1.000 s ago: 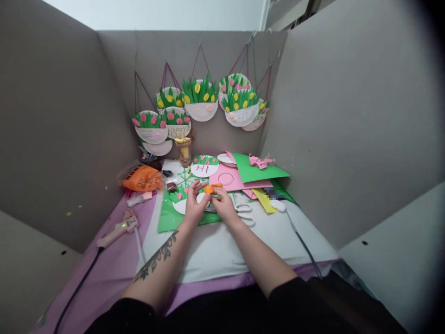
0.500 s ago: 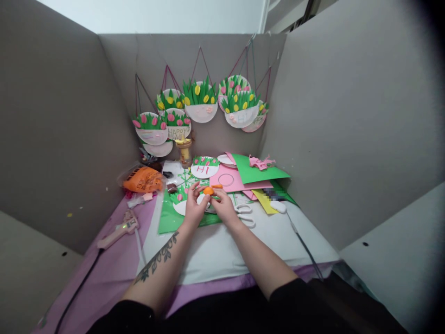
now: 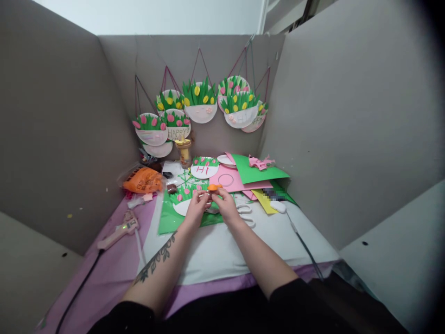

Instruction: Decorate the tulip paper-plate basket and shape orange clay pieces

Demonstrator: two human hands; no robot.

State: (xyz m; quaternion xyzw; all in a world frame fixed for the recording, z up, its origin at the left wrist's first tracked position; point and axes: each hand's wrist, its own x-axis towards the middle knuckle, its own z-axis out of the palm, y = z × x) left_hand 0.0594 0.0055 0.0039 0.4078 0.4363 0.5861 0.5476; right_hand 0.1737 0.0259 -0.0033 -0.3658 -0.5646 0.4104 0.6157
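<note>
Both my hands meet over the middle of the table. Between their fingertips is a small rounded orange piece, with something brownish under it that my fingers partly cover. My left hand pinches it from the left, and my right hand grips its other side. A second orange bit shows just behind it. Below my hands lies a half-round paper-plate flower craft with pink tulips and green paper grass, resting on a green sheet in clear plastic.
White-handled scissors lie to the right, near a white corded device. Pink paper and green paper are stacked behind. At left are a pink glue gun and an orange bag. Plate crafts hang behind.
The orange piece has turned and moved slightly right and up, and a brownish part now shows beneath it. My left fingers, raised and spread before, have closed in around it.
</note>
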